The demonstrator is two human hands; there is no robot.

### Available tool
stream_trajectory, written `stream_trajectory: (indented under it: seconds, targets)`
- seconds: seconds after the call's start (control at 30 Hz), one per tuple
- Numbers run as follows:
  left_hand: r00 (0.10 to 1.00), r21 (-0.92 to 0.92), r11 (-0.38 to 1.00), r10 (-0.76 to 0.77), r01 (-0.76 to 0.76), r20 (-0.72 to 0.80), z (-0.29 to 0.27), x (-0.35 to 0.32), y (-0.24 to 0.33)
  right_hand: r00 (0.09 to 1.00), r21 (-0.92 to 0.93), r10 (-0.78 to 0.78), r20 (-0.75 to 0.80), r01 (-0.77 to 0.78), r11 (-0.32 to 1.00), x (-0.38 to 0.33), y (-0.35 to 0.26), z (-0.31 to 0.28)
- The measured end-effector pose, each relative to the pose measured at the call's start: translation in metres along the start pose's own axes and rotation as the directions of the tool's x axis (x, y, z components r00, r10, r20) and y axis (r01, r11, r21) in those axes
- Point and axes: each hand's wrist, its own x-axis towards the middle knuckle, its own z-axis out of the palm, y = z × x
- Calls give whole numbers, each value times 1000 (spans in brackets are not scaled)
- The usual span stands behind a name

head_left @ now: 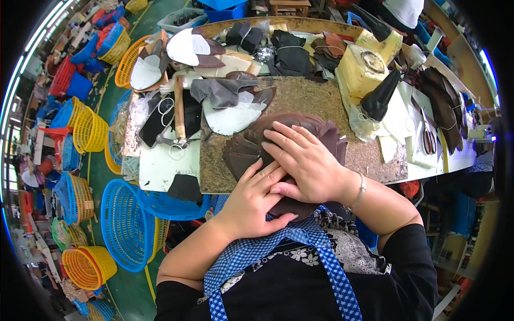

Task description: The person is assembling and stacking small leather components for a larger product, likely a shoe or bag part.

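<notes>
Left hand (256, 203) is lying flat, fingers spread, pressing on the near edge of a stack of dark brown leather pieces (243, 152) at the table's front. Right hand (305, 160) is crossing over it, palm down, fingers extended on top of the same stack; neither hand is closing around anything. A thin bracelet (360, 188) is sitting on the right wrist. The hands are covering the stack's middle, so its full outline cannot be told.

The stack is resting on a speckled brown work slab (300, 96). Just beyond it, grey and white cut pieces (230, 104) are lying overlapped. Left of the slab, a wooden-handled hammer (179, 109) and scissors (167, 107) are lying on a white board (160, 166). Farther right, a yellow block (361, 72) and two black cones (380, 96) are standing. More dark cuttings are piling up along the table's far edge.

Left of the table, blue and yellow plastic baskets (126, 219) are crowding a green floor (99, 171).
</notes>
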Motion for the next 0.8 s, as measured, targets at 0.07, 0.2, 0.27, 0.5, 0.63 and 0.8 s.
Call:
stream_trajectory:
  seconds: [0.07,0.2,0.27,0.5,0.63,0.8]
  targets:
    - [999,-204,979,1,-8,-34,-5,-2,-21,998,-36,50,46,-49,998,-6,5,9]
    - [890,-652,754,-350,83,-292,-26,6,-72,988,-98,97,123,-85,992,-5,2,8]
    - [699,-501,801,-563,329,-441,-31,18,-118,989,-111,84,123,-71,991,-1,0,8]
    - [795,313,888,-91,338,-600,-36,45,-214,993,-83,74,91,-67,994,2,-2,4]
    - [623,-85,954,-253,287,-740,-62,83,-119,878,547,370,-304,-157,822,-18,12,-3]
    - [817,-381,921,-162,-76,-554,-36,71,-26,732,988,679,-51,-63,143,13,11,-18]
